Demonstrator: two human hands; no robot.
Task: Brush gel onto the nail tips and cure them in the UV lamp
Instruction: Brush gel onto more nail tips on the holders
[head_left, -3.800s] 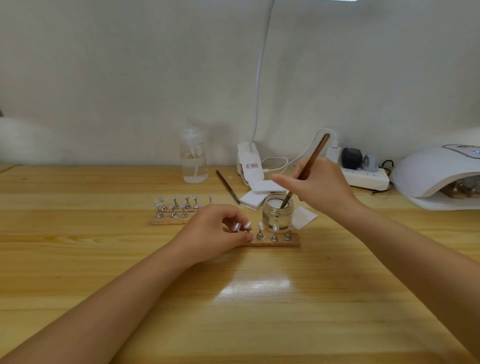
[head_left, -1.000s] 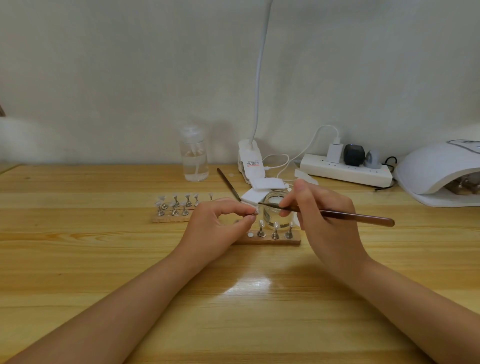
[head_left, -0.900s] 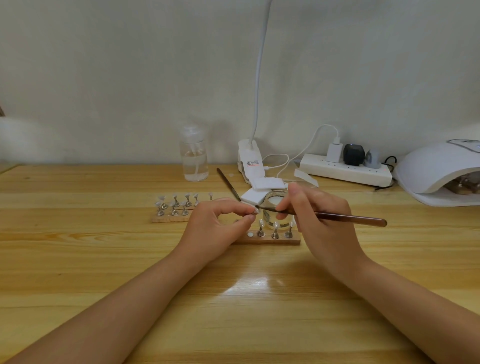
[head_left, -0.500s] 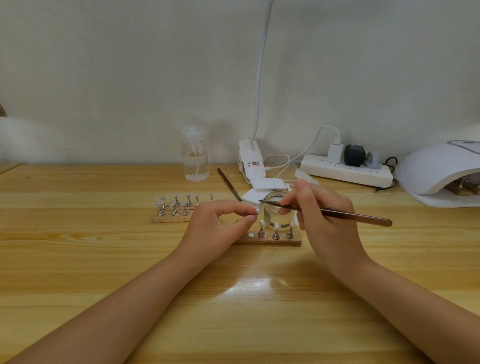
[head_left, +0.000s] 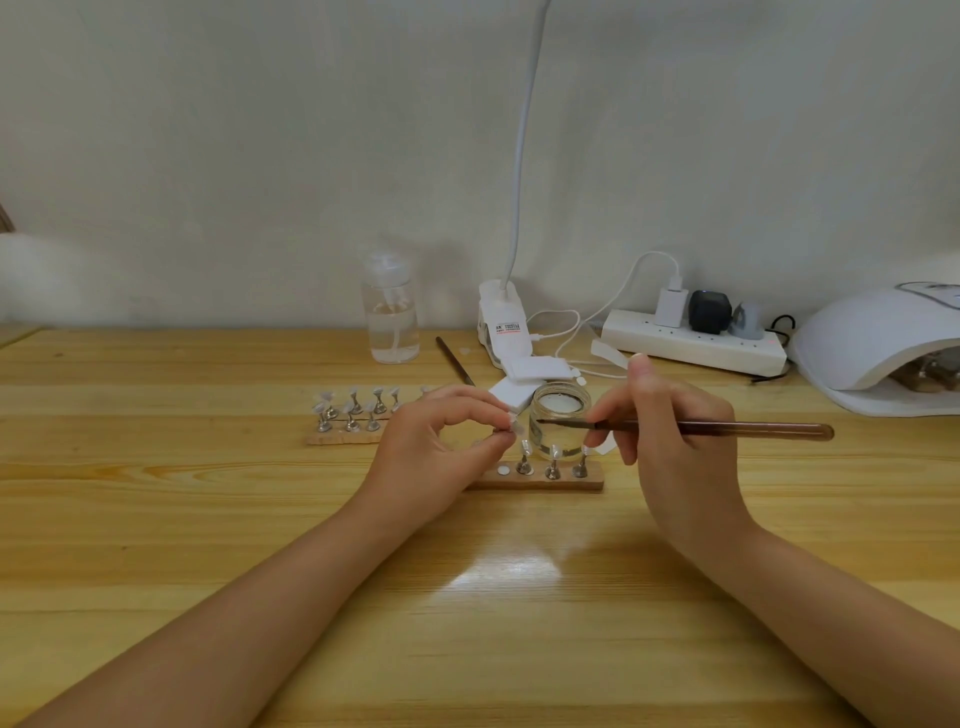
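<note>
My left hand (head_left: 441, 447) pinches a small nail tip on its metal stand (head_left: 514, 427) between thumb and forefinger, lifted just above the near wooden holder strip (head_left: 545, 480). Three other stands with tips remain on that strip. My right hand (head_left: 670, 441) grips a brown gel brush (head_left: 727, 429), held level with its bristle end pointing left, a short gap from the pinched tip. The open glass gel jar (head_left: 560, 426) stands right behind the strip. The white UV lamp (head_left: 883, 343) sits at the far right, with stands visible inside its opening.
A second wooden strip with several tips (head_left: 353, 415) lies to the left. A clear pump bottle (head_left: 390, 312), a clip lamp base (head_left: 503, 332), white pads (head_left: 535, 371), a spare brush (head_left: 456, 361) and a power strip (head_left: 691, 340) line the back by the wall.
My right hand took the brush out of the jar and turned it level toward the tip. My left hand lifted one stand off the strip. In the last half second the brush tip drew back slightly right.
</note>
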